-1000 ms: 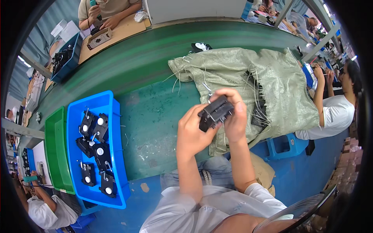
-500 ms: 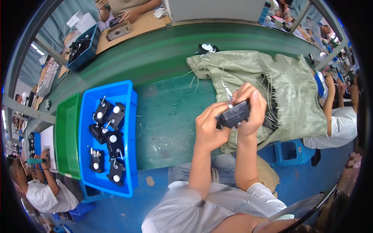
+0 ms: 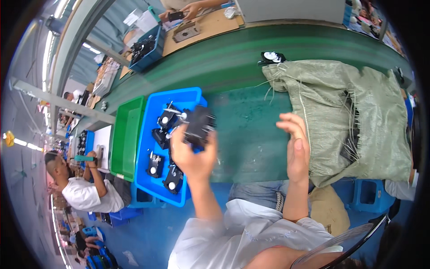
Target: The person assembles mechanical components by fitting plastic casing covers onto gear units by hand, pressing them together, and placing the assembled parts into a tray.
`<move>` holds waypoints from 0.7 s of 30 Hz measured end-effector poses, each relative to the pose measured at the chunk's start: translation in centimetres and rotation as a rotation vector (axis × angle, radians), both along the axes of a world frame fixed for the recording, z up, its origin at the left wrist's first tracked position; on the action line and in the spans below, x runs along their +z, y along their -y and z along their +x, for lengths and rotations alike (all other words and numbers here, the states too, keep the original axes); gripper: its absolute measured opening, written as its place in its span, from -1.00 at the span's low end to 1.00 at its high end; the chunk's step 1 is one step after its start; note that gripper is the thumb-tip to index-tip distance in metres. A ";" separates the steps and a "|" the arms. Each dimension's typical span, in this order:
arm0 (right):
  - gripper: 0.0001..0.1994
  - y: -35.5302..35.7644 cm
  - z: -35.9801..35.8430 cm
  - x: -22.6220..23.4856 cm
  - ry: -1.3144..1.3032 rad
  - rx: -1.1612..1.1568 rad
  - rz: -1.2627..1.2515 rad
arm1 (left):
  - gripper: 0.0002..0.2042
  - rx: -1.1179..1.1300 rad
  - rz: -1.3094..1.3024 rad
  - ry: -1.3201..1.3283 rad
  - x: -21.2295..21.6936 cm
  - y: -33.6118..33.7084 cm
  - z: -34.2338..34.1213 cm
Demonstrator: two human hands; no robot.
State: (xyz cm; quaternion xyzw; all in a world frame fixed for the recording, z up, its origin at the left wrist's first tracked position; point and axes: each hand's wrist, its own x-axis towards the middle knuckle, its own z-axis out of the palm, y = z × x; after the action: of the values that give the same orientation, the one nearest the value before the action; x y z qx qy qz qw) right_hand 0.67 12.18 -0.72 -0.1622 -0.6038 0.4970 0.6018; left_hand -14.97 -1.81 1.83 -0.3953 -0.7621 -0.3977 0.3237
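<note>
The blue bin (image 3: 179, 94) is your reference: the black block (image 3: 199, 123) in your left hand (image 3: 193, 154) shows across the bin's right-hand edge, toward its far end, though how high it stands above the rim you can't tell from this single view. Your left fingers and thumb are closed around the block's near end, and its long axis seems to run roughly along the bin's length, leaning a little; blur hides the finer detail. Your left hand is clearly the nearer one to the bin. Your right hand (image 3: 295, 150) is well to the right of it, fingers spread and holding nothing, just beside the woven sack (image 3: 322, 112). Inside the bin you have several black units (image 3: 155, 165) with round white caps, lying at mixed angles, some partly covered by your left hand and the block. Just beside the bin's left side is a green bin (image 3: 127, 134), its inner floor in view. Farther right of the bin, beyond your right hand, the sack's torn opening shows dark pieces (image 3: 351, 145) inside.
</note>
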 end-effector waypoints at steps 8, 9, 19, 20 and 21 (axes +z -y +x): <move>-0.80 -1.9 3.8 -3.3 0.160 0.308 -0.280 | -0.63 0.399 -0.444 0.229 -1.8 3.2 -5.6; -0.80 -2.2 4.2 -3.3 0.156 0.296 -0.278 | -0.63 0.388 -0.443 0.224 -2.2 3.0 -5.9; -0.85 -2.9 7.8 -2.1 0.344 0.130 -0.137 | -0.74 0.177 -0.454 0.038 -1.1 -9.4 -7.5; -0.85 -3.2 8.2 -2.0 0.373 0.120 -0.150 | -0.75 0.035 -0.431 0.101 -1.5 -12.1 -8.9; -0.85 -3.3 8.8 -1.8 0.405 0.115 -0.158 | -0.71 -0.083 -0.423 0.211 -1.9 -14.6 -10.1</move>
State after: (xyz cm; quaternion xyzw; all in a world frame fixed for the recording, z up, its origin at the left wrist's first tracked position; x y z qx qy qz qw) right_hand 9.43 15.53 -2.52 -0.2705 -0.6798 0.5335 0.4244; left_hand -25.11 12.77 -0.10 -0.4417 -0.8411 -0.2813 0.1355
